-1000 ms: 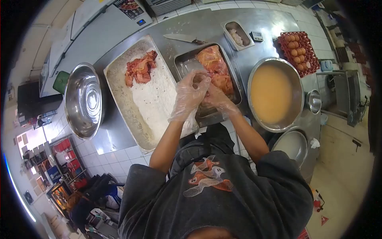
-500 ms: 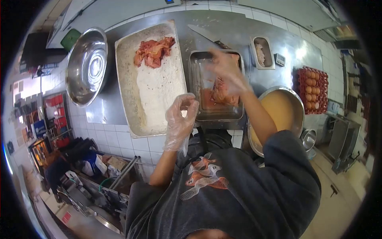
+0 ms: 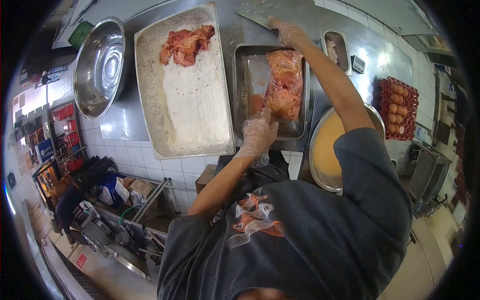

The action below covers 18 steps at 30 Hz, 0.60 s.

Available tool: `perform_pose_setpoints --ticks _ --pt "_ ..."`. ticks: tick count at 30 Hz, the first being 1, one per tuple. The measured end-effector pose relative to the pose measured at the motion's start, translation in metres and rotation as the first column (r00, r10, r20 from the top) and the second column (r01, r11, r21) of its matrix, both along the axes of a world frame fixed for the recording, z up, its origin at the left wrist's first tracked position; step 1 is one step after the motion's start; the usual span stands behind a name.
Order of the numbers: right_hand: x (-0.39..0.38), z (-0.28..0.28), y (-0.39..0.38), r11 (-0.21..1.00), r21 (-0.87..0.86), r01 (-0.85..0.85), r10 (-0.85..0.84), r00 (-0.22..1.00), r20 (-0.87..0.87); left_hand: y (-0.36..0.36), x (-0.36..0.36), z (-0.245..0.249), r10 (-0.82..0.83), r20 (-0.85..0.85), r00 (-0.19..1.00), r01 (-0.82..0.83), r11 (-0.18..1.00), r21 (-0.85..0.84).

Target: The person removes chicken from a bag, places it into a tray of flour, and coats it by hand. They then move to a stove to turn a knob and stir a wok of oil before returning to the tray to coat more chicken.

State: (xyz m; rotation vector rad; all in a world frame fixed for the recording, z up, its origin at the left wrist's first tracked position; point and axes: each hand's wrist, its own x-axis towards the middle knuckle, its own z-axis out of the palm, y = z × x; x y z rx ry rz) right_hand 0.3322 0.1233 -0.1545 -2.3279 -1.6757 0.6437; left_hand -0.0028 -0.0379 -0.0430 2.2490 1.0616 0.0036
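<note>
A plastic bag of raw meat [image 3: 284, 87] lies lengthwise in a deep steel tray [image 3: 243, 100]. At the bag's lower left edge is my left hand [image 3: 259, 134], in a clear glove, its fingers closed on the plastic. My right hand [image 3: 291, 35], also gloved, is beyond the tray's far rim. Its fingers are around the handle of a knife [image 3: 254, 19], which lies on the steel table with its blade pointing left; the handle is mostly hidden.
Left of the steel tray, a large pan of flour [image 3: 195, 105] holds loose raw meat [image 3: 187, 45]. A steel bowl [image 3: 100, 67] stands farther left. On the right are a small container [image 3: 336, 47], a timer [image 3: 358, 64], eggs [image 3: 395, 107] and a basin of yellowish liquid [image 3: 325, 150].
My right hand has moved from above the meat bag up to the knife. My left hand has moved right, from beside the flour pan to the bag's edge. The bag now lies stretched out.
</note>
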Motion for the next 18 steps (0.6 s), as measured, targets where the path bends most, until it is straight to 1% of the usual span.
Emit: perform_pose_setpoints --ticks 2,4,5,7,9,10,11,13,14,16,17,18 --pt "-0.007 0.028 -0.010 0.978 0.145 -0.151 0.136 0.984 0.111 0.013 0.016 -0.002 0.053 0.062 0.997 -0.053 0.999 -0.005" --pt "-0.002 0.033 0.000 0.982 0.090 -0.164 0.157 0.984 0.080 0.029 0.035 0.004 0.125 0.149 0.981 -0.122 0.992 -0.031" --pt "0.003 0.035 0.003 0.983 0.065 -0.170 0.166 0.984 0.066 0.041 0.047 0.008 0.152 0.091 0.984 -0.149 0.988 -0.041" --pt "0.013 0.031 -0.003 0.953 0.247 -0.174 0.187 0.982 -0.033 0.062 0.074 0.010 0.202 -0.028 0.979 -0.204 0.977 -0.063" --pt "0.013 0.048 -0.011 0.937 0.319 -0.146 0.169 0.984 -0.048 0.084 0.097 0.000 0.369 -0.047 0.928 -0.372 0.917 -0.144" --pt "0.003 0.083 -0.021 0.944 0.307 -0.122 0.131 0.991 -0.010 0.098 0.110 -0.004 0.446 -0.057 0.893 -0.449 0.876 -0.178" --pt "-0.006 0.111 -0.033 0.950 0.297 -0.097 0.092 0.995 0.032 0.113 0.123 -0.017 0.467 -0.121 0.876 -0.482 0.846 -0.230" --pt "-0.015 0.140 -0.057 0.933 0.357 -0.039 0.066 0.996 -0.064 0.133 0.142 -0.051 0.490 -0.253 0.835 -0.550 0.771 -0.321" --pt "-0.019 0.151 -0.069 0.923 0.384 -0.008 0.055 0.992 -0.112 0.138 0.147 -0.060 0.470 -0.221 0.855 -0.519 0.792 -0.321" --pt "-0.027 0.165 -0.092 0.926 0.377 0.036 0.017 0.990 -0.137 0.145 0.153 -0.068 0.427 -0.162 0.889 -0.457 0.830 -0.319" --pt "-0.028 0.170 -0.103 0.927 0.369 0.062 -0.006 0.988 -0.152 0.145 0.153 -0.062 0.458 -0.077 0.886 -0.429 0.745 -0.510" --pt "-0.026 0.173 -0.111 0.952 0.298 0.073 -0.018 0.983 -0.185 0.142 0.149 -0.051 0.499 -0.004 0.867 -0.368 0.634 -0.681"
